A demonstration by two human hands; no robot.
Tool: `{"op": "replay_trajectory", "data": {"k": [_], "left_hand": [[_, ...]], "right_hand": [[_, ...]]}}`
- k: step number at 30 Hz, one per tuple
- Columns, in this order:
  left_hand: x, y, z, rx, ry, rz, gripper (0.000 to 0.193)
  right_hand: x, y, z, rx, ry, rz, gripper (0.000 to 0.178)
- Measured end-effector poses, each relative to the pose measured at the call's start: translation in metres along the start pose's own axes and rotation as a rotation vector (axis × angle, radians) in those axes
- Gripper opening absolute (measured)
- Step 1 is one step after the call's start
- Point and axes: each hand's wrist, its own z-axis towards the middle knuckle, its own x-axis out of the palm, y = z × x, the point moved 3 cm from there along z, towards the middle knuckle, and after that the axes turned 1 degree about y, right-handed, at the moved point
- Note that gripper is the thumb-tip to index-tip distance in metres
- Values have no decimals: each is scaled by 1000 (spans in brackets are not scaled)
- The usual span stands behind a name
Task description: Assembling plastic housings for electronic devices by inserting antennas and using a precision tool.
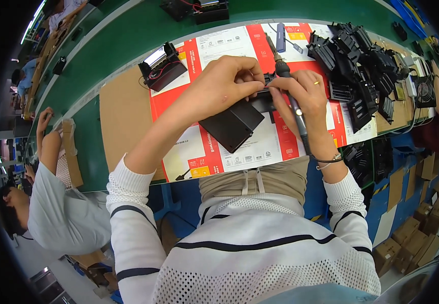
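Note:
My right hand is closed with a soldering iron held across it, the iron's metal tip pointing away from me. Its thumb and fingertips meet at a small black plastic part in front of me. From the other side my left hand pinches at this same part, fingers curled; what exactly sits between the fingertips is hidden. Just below the left hand lies a black rectangular box, tilted on the printed sheet, close to or touching the small part.
Red and white printed cardboard covers the work surface. A heap of black plastic holders lies at right. An open black case with red wires stands at far left, a grey slim adapter at the back. A co-worker sits at left.

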Motion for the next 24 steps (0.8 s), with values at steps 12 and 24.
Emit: {"op": "replay_trajectory", "data": {"k": [12, 24], "left_hand": [[21, -15, 33, 41, -3, 562, 19], [23, -13, 39, -28, 37, 560, 18]], "right_hand": [[-42, -27, -75, 690, -109, 726, 21], [-42, -26, -72, 710, -54, 794, 18]]}}
